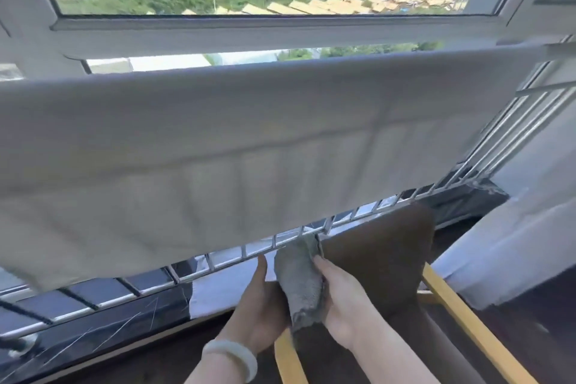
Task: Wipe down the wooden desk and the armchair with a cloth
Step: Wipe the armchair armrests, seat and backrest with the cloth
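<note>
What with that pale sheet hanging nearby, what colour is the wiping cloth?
Grey; the cloth shows best in the head view.

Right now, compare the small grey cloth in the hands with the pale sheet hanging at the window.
The grey cloth is small and darker; the pale sheet is wide and lighter. The grey cloth is bunched up, gripped by the right hand; the pale sheet hangs spread out, held by no hand. Both are fabric.

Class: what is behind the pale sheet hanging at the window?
A metal railing: its bars show below the hem of the pale sheet and to its right. Whatever is directly behind the sheet is covered.
</note>
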